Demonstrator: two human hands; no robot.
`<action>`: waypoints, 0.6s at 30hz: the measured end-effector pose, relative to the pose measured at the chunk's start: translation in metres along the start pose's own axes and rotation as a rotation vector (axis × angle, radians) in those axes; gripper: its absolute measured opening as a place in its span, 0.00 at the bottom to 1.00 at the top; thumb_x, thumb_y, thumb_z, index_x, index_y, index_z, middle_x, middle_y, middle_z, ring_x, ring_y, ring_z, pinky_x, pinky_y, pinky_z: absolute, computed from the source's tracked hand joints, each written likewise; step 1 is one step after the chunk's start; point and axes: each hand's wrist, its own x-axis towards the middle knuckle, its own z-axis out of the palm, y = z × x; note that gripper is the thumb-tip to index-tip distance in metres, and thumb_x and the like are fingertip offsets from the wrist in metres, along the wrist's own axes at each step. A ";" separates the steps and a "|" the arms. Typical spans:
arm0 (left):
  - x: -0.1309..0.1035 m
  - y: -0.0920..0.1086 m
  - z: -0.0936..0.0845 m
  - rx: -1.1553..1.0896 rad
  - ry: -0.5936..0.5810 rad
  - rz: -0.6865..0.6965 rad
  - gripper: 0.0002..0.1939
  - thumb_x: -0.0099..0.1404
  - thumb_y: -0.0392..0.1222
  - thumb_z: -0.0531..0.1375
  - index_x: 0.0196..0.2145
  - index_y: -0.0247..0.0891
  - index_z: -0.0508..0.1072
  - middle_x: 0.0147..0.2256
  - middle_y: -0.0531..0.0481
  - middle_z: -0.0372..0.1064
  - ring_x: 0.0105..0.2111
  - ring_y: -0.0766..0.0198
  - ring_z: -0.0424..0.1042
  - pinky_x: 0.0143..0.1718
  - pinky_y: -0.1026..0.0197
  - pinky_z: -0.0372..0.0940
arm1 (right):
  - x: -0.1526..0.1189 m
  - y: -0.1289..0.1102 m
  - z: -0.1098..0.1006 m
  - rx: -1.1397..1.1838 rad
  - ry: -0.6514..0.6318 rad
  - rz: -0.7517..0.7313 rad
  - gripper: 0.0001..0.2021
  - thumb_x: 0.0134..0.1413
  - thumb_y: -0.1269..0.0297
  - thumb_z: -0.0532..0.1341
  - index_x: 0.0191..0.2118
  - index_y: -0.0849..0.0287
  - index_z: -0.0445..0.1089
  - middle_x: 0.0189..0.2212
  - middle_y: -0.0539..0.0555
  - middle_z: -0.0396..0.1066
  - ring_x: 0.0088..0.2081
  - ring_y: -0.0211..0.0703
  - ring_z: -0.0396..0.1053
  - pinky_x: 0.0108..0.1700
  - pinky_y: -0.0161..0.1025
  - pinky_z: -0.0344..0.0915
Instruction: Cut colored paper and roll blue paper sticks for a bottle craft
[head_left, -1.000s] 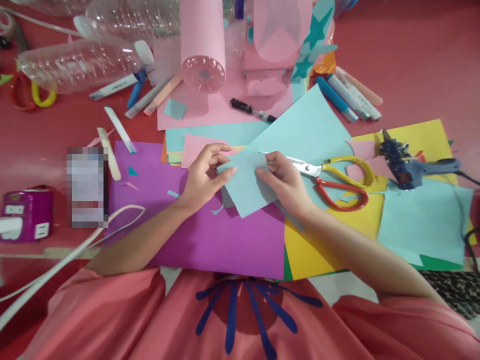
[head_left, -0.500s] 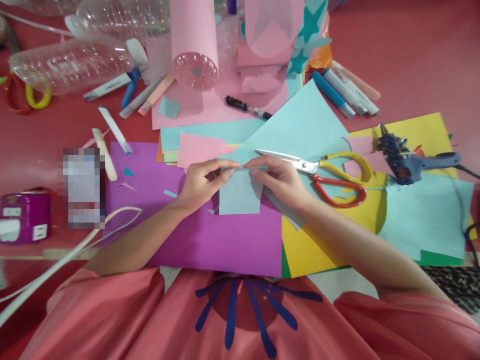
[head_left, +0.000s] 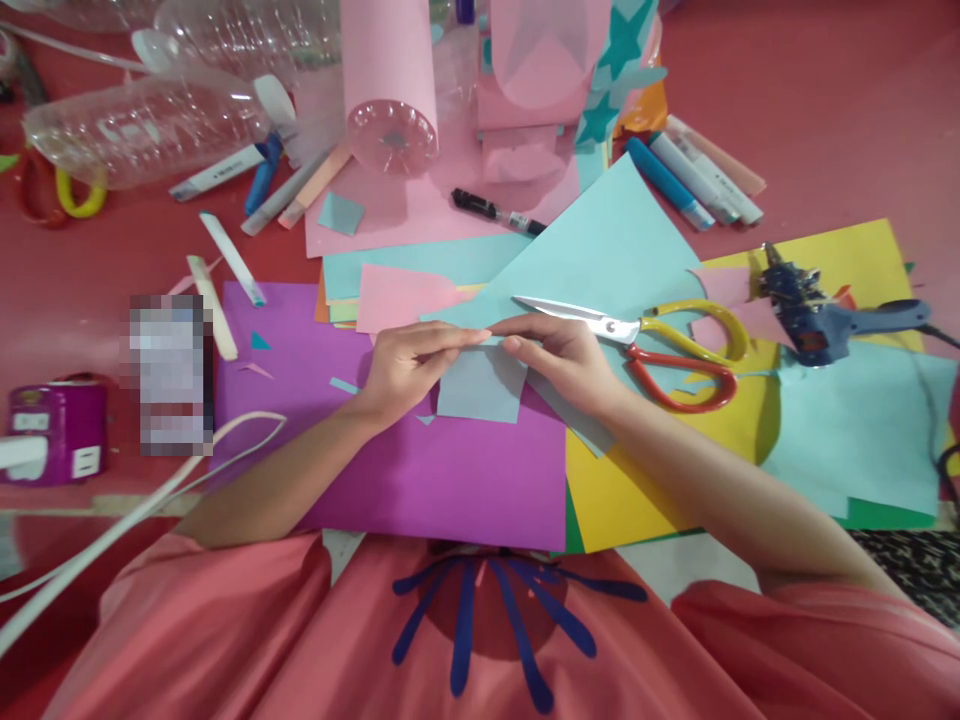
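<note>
Blue paper (head_left: 481, 388) is pinched at its far edge by the left hand (head_left: 409, 372) and right hand (head_left: 568, 362), the latter bordered by scissors (head_left: 611, 328); a capped bottle (head_left: 154, 128) is set apart.

no text is legible; print on one marker (head_left: 217, 174) seems blurred.

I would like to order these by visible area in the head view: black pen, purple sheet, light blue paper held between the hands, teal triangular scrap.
From largest to smallest:
1. Purple sheet
2. Light blue paper, partly covered by the left hand and right hand
3. Black pen
4. Teal triangular scrap
</note>
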 end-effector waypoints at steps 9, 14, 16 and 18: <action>0.000 0.011 -0.001 -0.020 -0.063 -0.278 0.16 0.61 0.49 0.62 0.44 0.41 0.78 0.43 0.46 0.79 0.37 0.64 0.78 0.27 0.67 0.67 | 0.002 0.006 -0.005 -0.101 0.043 0.012 0.09 0.53 0.59 0.65 0.37 0.56 0.79 0.35 0.53 0.78 0.32 0.40 0.71 0.33 0.39 0.65; 0.003 0.012 0.000 -0.040 -0.100 -0.377 0.24 0.58 0.62 0.63 0.41 0.40 0.78 0.40 0.46 0.79 0.39 0.61 0.78 0.31 0.67 0.68 | 0.001 0.005 -0.004 -0.093 0.015 -0.040 0.08 0.53 0.60 0.65 0.36 0.56 0.78 0.34 0.52 0.78 0.28 0.37 0.68 0.29 0.37 0.61; 0.003 0.011 0.001 -0.013 -0.100 -0.358 0.23 0.59 0.62 0.62 0.39 0.41 0.78 0.39 0.47 0.79 0.38 0.62 0.77 0.32 0.66 0.69 | 0.001 0.005 -0.003 -0.091 0.018 -0.049 0.08 0.53 0.59 0.65 0.36 0.56 0.78 0.34 0.52 0.78 0.28 0.37 0.68 0.28 0.37 0.60; 0.003 0.010 0.002 0.011 -0.095 -0.331 0.22 0.60 0.61 0.61 0.39 0.41 0.79 0.38 0.47 0.79 0.36 0.63 0.77 0.32 0.66 0.69 | 0.001 0.006 -0.002 -0.097 0.022 -0.045 0.08 0.52 0.59 0.65 0.35 0.55 0.79 0.33 0.52 0.78 0.28 0.38 0.67 0.28 0.36 0.60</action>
